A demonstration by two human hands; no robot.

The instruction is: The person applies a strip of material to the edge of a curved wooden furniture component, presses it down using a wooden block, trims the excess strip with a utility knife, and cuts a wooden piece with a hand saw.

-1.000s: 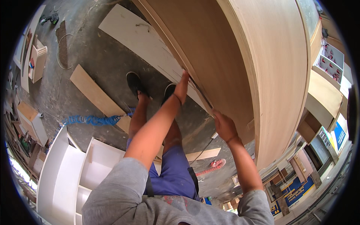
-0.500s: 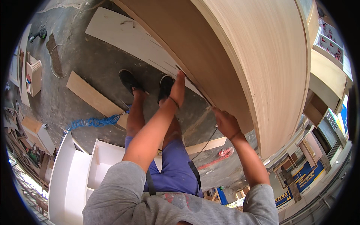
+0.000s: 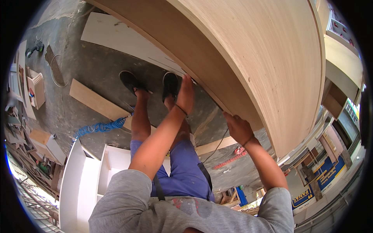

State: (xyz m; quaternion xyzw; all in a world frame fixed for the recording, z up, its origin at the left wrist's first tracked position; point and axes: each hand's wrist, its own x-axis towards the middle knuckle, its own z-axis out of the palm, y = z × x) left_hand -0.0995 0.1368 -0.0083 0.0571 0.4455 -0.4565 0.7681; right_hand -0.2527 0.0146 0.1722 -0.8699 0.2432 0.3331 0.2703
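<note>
A large pale wood-grain panel (image 3: pixel 264 66), its edge thick. The left hand (image 3: pixel 185 95) lies flat against it; the right hand (image 3: pixel 239 128) grips its lower edge.

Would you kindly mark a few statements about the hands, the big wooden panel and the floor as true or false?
1. Both hands rest on the large wooden panel. True: left hand, right hand.
2. A blue coiled hose lies on the floor. True.
3. The person is barefoot. False: dark shoes are on both feet.
4. The right hand holds a hammer. False: it grips the panel's edge.
5. White cabinet parts sit at lower left. True.
</note>
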